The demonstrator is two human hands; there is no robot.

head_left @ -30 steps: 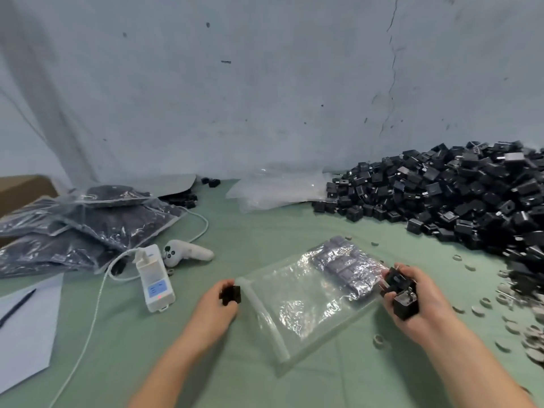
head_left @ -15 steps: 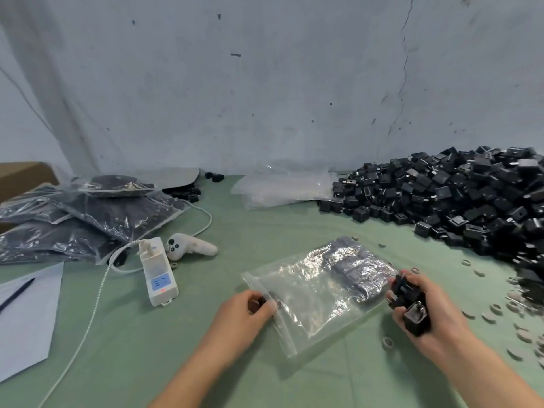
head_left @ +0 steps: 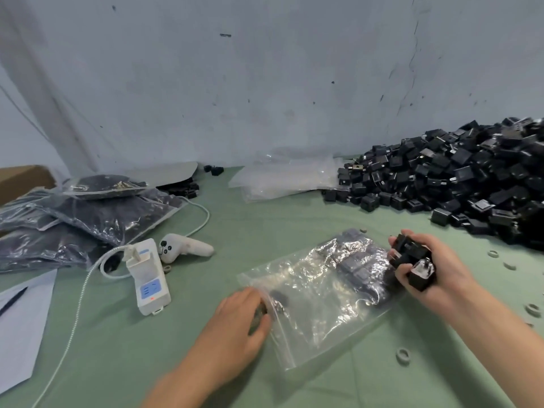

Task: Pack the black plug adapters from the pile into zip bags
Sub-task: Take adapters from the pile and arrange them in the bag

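L hand [head_left: 235, 322] at zip bag [head_left: 323, 307] mouth, fingers curled, hold too blurred to tell; R hand [head_left: 432, 269] fingers clutch several adapters [head_left: 409, 254], prob. staged for feeding in.

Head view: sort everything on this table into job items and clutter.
Job: adapter pile, open zip bag, held adapters in the right hand, left hand at the bag's mouth, empty zip bags, filled bags.
Lying about: power strip, controller, paper sheet, cardboard box.

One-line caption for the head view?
Left hand at the mouth of the zip bag; right hand grips black adapters near the pile.
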